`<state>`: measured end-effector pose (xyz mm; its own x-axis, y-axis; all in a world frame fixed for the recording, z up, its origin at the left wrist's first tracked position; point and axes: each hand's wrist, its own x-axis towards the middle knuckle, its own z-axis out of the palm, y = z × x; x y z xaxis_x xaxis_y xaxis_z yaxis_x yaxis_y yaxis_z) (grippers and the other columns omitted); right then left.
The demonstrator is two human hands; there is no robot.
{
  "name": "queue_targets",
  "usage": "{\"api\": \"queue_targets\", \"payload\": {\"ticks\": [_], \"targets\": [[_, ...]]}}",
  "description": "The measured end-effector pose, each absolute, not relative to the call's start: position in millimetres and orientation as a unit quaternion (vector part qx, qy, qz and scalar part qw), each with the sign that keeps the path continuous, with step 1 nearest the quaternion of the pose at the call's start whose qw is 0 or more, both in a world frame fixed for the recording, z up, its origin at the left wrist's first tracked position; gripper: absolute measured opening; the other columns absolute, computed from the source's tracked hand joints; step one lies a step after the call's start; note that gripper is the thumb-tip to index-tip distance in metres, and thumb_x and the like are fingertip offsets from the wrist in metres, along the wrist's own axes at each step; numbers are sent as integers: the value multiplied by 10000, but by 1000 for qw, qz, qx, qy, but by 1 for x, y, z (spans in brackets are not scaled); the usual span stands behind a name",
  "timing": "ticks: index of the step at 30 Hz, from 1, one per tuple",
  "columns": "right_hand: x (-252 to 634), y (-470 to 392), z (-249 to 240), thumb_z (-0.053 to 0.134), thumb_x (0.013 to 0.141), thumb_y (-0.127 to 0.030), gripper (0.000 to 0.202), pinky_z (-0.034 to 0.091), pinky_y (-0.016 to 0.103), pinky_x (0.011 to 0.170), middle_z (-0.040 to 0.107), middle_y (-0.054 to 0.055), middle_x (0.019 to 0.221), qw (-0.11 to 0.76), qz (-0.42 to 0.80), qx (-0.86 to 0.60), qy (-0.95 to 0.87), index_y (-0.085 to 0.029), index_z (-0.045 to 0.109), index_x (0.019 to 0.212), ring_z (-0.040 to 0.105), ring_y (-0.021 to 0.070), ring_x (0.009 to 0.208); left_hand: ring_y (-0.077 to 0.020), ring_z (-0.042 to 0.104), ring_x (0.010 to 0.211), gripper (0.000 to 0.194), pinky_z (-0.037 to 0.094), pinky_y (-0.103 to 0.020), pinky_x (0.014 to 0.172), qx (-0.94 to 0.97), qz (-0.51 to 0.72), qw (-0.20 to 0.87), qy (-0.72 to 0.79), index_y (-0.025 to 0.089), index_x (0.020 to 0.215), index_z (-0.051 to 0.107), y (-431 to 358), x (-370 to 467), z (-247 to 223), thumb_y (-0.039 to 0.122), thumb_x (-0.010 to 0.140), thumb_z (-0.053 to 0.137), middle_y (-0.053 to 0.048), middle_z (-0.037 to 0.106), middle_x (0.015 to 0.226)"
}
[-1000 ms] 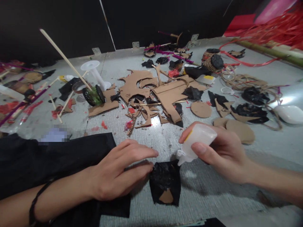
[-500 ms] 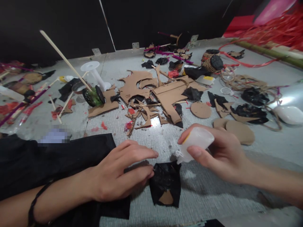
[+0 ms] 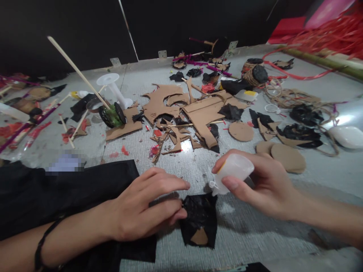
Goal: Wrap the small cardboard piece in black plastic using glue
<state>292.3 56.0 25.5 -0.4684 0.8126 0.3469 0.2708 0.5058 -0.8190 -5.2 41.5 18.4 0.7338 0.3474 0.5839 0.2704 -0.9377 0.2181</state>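
A small white translucent bottle (image 3: 236,170) is gripped between the thumb and fingers of my right hand (image 3: 263,185), its nozzle pointing down and left. Below the nozzle lies a black plastic-like piece (image 3: 198,215) with bare brown cardboard showing near its lower edge. My left hand (image 3: 147,204) rests to the left of this piece, fingers apart, fingertips at its left edge. Black fabric or sheet (image 3: 99,177) spreads under and behind my left forearm.
Cardboard scraps (image 3: 204,117) lie across the middle. A white spool (image 3: 115,88) and a green roller with a stick (image 3: 113,115) stand at left. Cardboard discs (image 3: 289,156) lie behind my right hand. Twine (image 3: 300,98) and red strands (image 3: 334,34) are at right.
The bottle in my right hand has shifted very slightly left. My left thumb has moved a little onto the black piece's edge.
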Motion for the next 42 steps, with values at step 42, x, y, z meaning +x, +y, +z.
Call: {"api": "queue_targets", "payload": {"ticks": [42], "targets": [[297, 54, 30, 727, 1086, -373, 169, 441, 255, 464, 714, -6, 749, 406, 320, -313, -797, -242, 731, 978, 600, 128, 539, -258, 783, 1019, 163, 672, -409, 857, 925, 331, 75, 172, 152, 813, 620, 36, -4, 20, -4, 859, 602, -196, 786, 1129]]}}
